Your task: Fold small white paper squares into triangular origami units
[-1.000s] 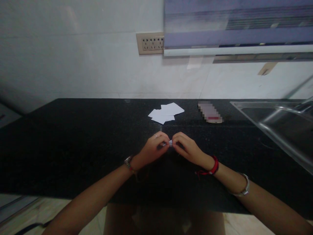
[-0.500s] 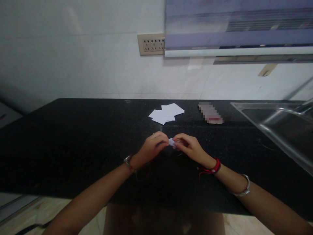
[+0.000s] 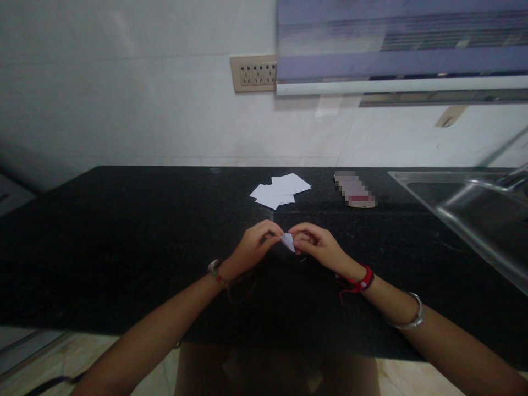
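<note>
One small white paper piece, pointed and seemingly folded, shows in my head view just below the middle, over the dark counter. I judge its folding well under way, though I cannot tell whether any creasing remains; the loose white sheets beyond lie flat and overlapping, apparently unfolded. From here I see the left hand pinching the paper's left edge between thumb and fingers, while the right hand grasps the opposite side, its fingers curled. Both reach inward, fingertips near each other but apart
</note>
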Available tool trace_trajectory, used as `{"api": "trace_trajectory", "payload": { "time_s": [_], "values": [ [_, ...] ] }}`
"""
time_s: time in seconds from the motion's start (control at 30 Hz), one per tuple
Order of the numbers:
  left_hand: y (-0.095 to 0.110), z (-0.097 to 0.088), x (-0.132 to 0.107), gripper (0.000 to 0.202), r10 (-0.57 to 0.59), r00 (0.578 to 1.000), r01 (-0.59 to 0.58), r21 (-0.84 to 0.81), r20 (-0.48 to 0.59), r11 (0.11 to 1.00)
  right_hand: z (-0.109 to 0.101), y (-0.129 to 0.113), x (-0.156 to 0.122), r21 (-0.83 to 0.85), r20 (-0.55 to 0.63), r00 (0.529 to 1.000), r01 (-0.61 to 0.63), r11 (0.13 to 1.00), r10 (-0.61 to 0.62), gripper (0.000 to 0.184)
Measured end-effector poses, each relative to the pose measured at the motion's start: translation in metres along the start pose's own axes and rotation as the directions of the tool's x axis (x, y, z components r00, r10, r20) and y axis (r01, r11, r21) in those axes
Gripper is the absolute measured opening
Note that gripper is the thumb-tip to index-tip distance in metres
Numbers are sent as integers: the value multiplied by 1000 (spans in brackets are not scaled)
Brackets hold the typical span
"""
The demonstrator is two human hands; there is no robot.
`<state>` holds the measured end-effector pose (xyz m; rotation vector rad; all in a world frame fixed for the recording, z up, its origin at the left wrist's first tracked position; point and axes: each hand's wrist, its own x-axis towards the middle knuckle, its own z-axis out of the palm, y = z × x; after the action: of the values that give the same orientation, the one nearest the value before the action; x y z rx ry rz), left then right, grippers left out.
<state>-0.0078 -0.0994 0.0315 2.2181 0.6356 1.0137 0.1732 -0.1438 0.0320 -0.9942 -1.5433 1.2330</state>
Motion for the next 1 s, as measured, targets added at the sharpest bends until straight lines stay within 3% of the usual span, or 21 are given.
{"api": "trace_trajectory", "payload": {
  "time_s": [0.23,0.4,0.47,0.57,0.63,0.8,1.0],
  "values": [
    [-4,5,-1,6,-201,980,194,-211,-11,958,1,5,2,103,-6,999,36,994,-36,21],
    [-5,13,-2,5,-332,943,320,-322,17,891,3,7,1,-30,-81,994,73,997,-75,21],
    [-4,16,-3,11,-326,945,303,-302,-28,904,5,6,0,-103,-126,991,41,994,-54,17],
    [-1,17,-3,4,-222,969,212,-103,-109,972,7,4,-1,-118,-148,988,25,993,-42,15],
    [2,16,-3,4,-173,981,171,-23,-86,985,9,4,0,-100,-150,987,36,994,-50,15],
    [7,14,-2,12,-238,971,240,-206,33,949,8,9,2,-152,-221,969,81,985,-114,19],
    [6,14,-2,12,-244,970,241,-235,16,942,7,7,1,-402,-213,945,148,904,-249,13]
  ]
}}
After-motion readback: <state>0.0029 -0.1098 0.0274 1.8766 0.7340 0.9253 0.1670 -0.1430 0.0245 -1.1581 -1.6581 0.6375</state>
